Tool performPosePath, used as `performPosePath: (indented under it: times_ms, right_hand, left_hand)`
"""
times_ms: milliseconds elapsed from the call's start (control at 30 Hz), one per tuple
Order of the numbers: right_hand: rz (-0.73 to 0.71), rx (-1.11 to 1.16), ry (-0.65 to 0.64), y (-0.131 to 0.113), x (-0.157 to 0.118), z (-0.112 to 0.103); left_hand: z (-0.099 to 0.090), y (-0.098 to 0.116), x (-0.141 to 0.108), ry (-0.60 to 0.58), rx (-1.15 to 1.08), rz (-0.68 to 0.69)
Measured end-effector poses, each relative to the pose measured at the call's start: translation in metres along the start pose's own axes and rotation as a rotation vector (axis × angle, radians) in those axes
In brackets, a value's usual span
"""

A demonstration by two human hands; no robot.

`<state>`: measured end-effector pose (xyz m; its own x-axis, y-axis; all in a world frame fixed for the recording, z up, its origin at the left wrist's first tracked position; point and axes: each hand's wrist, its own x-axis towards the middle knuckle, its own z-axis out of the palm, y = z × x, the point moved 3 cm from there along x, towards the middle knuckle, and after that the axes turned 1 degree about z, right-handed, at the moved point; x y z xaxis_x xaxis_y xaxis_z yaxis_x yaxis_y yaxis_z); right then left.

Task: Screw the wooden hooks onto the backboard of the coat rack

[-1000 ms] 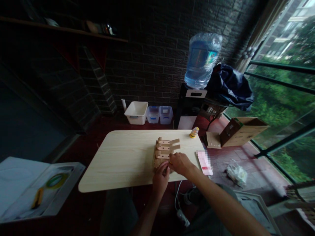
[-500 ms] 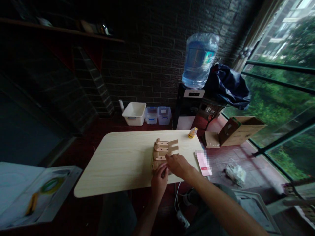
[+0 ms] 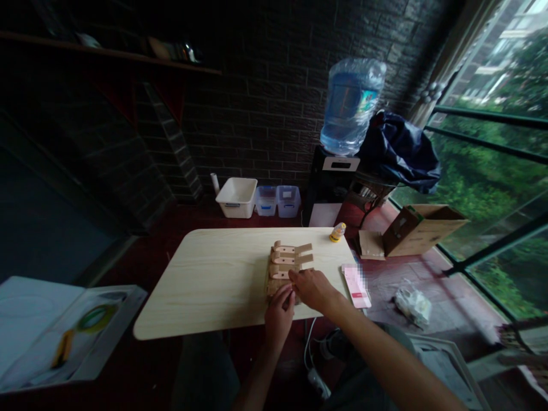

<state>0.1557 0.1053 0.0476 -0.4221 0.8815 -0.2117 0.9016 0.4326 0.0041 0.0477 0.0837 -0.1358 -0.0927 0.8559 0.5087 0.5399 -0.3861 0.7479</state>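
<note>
A brown cardboard-like piece (image 3: pixel 278 285) lies on the pale wooden-topped table (image 3: pixel 214 279), right of its middle. Across it run several tan strips (image 3: pixel 285 258) with dark dots, their loose ends sticking out to the right and their left ends curled up. At the near end of the piece my left hand (image 3: pixel 280 311) is closed, fingertips pinched together. My right hand (image 3: pixel 312 288) reaches in from the right, its fingers also closed, touching the left fingertips. Whatever sits between the fingers is too small and covered to make out.
A small yellow-capped bottle (image 3: pixel 338 232) stands at the table's far right corner. At the right edge lies a pink-and-white flat item (image 3: pixel 355 285), partly pixelated. An open white case (image 3: pixel 81 337) is at the left. Beyond are bins (image 3: pixel 237 197), a water dispenser (image 3: pixel 334 188) and a cardboard box (image 3: pixel 422 228).
The view has shifted slightly, so everything sits a little further right. Both hands keep nearly the same pinched pose at the near end of the brown piece.
</note>
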Motion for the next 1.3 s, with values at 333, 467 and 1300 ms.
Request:
performPosePath:
  times_ms: [333,467,1300]
  right_hand:
    - [0.035,0.054,-0.004,0.003,0.001,0.005]
    - [-0.010,0.054,-0.007,0.005,-0.003,-0.003]
    - [-0.018,0.029,-0.022,-0.007,-0.002,0.004]
  left_hand:
    - [0.002,-0.004,-0.001,-0.014,-0.002,-0.007]
    - [0.000,-0.001,0.001,-0.011,-0.006,0.001]
    - [0.001,-0.010,-0.004,-0.007,0.005,0.012]
